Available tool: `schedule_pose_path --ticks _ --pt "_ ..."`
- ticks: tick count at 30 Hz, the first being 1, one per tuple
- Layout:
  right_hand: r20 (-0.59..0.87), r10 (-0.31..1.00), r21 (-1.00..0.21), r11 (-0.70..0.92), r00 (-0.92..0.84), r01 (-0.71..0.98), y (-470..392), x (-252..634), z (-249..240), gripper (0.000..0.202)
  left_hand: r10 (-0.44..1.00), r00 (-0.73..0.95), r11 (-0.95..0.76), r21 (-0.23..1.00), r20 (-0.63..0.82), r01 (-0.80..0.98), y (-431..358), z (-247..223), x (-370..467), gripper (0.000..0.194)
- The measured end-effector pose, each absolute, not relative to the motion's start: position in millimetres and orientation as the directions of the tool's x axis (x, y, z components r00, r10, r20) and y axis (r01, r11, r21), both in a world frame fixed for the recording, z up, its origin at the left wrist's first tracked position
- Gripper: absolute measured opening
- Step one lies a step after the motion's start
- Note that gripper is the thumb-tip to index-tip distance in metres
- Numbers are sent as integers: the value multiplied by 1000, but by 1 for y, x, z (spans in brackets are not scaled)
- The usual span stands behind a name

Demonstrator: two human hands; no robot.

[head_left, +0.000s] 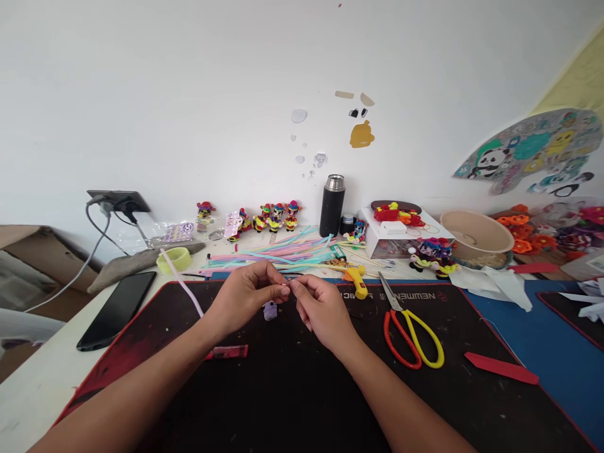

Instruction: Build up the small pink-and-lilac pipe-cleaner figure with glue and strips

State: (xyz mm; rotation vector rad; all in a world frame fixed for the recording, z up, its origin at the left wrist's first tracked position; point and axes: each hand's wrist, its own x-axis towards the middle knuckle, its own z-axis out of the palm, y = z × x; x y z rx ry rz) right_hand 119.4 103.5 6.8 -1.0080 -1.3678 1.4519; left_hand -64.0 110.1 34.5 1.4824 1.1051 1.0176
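Over the dark desk mat (302, 390), my left hand (252, 294) and my right hand (321, 308) meet fingertip to fingertip, both closed in a pinch. Whatever they pinch is too small and covered to name. Just below my left fingers is a small fuzzy purple piece (270, 311); whether it hangs or lies on the mat I cannot tell. A pale lilac pipe cleaner (182, 283) slants behind my left wrist. Beside that forearm lies a flat red-pink item (230, 352). Scissors (409, 333) with one red and one yellow handle lie apart from my right hand.
Behind the hands lie many pastel pipe cleaners (268, 257) and a yellow glue gun (357, 281). A black flask (332, 207) stands by the wall near small colourful figures (276, 219). A phone (116, 311) and yellow-green roll (174, 260) are left; a bowl (476, 230) is right.
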Motion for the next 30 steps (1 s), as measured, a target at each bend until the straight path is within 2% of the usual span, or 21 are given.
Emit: schedule_pose_path --ticks 30 --pt "11 956 -999 1 -293 -34 104 119 3 33 965 252 -125 967 67 222 111 33 -65 28"
